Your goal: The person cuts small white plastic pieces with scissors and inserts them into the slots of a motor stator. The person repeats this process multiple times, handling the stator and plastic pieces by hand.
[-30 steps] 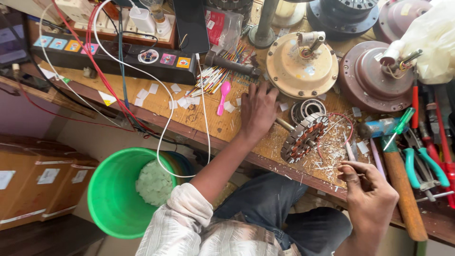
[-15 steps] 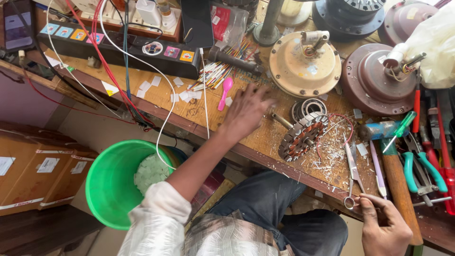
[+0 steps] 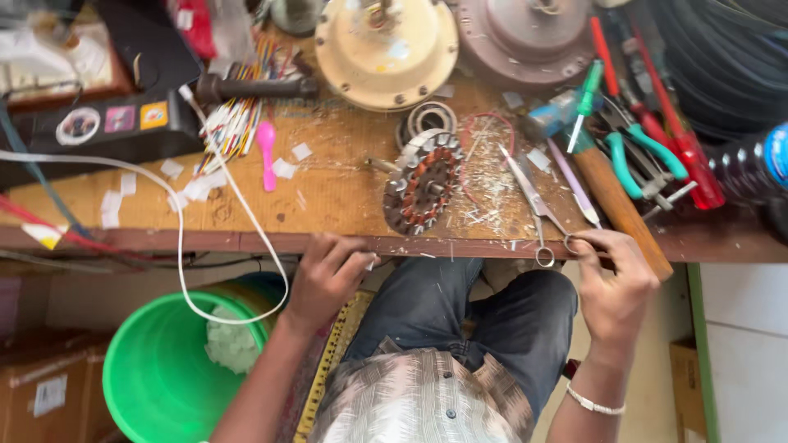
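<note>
Scissors (image 3: 533,205): slim steel pair with small round loops, lying blades-up on the worn wooden bench (image 3: 328,197), just right of the stator.
Right hand (image 3: 611,283): at the bench's front edge, fingertips pinching one scissor loop.
Left hand (image 3: 328,275): fingers curled over the bench edge, nothing visibly held.
Stator (image 3: 423,184): round toothed metal core wound with copper coils, ringed by pale wire scraps.
Bucket (image 3: 156,369): smooth green plastic, below the bench, white cable looping over its rim.
</note>
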